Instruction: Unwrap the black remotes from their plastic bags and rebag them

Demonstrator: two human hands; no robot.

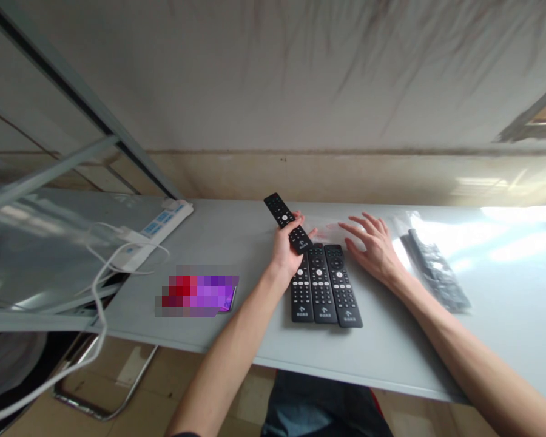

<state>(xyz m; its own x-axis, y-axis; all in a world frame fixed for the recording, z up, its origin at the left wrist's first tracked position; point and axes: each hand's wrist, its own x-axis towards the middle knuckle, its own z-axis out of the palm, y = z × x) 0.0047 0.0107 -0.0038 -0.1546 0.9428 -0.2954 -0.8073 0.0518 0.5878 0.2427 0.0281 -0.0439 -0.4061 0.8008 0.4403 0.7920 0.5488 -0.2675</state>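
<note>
My left hand (287,246) is closed around a black remote control (279,210), held tilted above the table with its buttons facing up. Below it, three more black remotes lie side by side: a left one (302,300), a middle one (323,297) and a right one (344,291). The held remote and my fingers cover part of the left one's top. My right hand (370,246) hovers just right of the row, fingers spread, holding nothing. Near its fingertips lies a thin clear plastic bag (330,229).
Right of my right arm lies a remote in clear wrapping (439,273). A phone (204,293), its screen blurred out, lies on the left. Farther left are a white power strip (157,233) with cables and a metal frame (136,164). A wall stands behind the grey table (264,334).
</note>
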